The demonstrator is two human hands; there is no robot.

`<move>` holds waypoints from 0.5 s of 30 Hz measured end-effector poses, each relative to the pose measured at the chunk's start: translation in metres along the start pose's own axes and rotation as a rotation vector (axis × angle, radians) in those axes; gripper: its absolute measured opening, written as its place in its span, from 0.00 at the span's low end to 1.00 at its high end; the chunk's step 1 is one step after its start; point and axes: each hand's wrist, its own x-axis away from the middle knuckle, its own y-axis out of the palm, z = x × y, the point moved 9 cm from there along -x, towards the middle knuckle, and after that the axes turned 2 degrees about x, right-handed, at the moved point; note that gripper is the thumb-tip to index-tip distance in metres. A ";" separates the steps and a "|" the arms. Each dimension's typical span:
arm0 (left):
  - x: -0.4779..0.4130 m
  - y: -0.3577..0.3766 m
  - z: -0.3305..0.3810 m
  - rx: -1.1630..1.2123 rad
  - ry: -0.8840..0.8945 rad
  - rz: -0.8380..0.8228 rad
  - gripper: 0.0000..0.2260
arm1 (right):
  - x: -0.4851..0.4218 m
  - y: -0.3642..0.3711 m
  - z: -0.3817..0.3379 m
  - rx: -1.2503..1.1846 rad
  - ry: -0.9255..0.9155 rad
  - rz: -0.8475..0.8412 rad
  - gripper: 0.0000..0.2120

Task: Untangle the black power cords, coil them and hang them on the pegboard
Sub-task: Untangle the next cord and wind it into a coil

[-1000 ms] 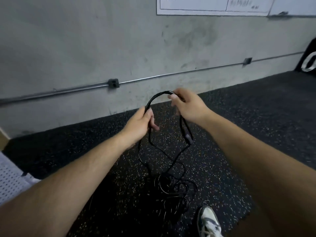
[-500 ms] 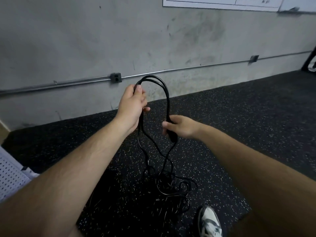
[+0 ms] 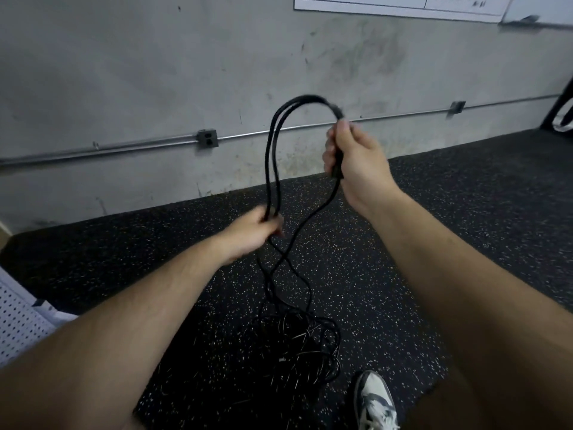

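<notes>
Aloft, left hand [image 3: 251, 232] and right hand [image 3: 356, 162] grip looped cord [image 3: 270, 144].

Gym or workshop-type utility space: bare scuffed concrete wall [image 3: 124, 72], surface-mounted metal conduit [image 3: 139, 144] feeding an outlet box [image 3: 207, 138], black speckled rubber floor [image 3: 449, 197], white perforated pegboard [image 3: 18, 324] at left edge, whiteboard [image 3: 403, 4] up top.
</notes>
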 end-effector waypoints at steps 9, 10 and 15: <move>-0.009 -0.012 -0.012 0.175 -0.093 0.195 0.13 | -0.004 -0.049 0.043 1.069 0.309 0.084 0.16; -0.009 -0.017 -0.005 0.274 -0.069 0.219 0.10 | 0.001 -0.050 0.053 1.295 0.384 -0.030 0.16; -0.013 -0.018 0.038 0.471 0.042 0.242 0.08 | 0.054 0.005 0.081 1.576 0.538 -0.655 0.35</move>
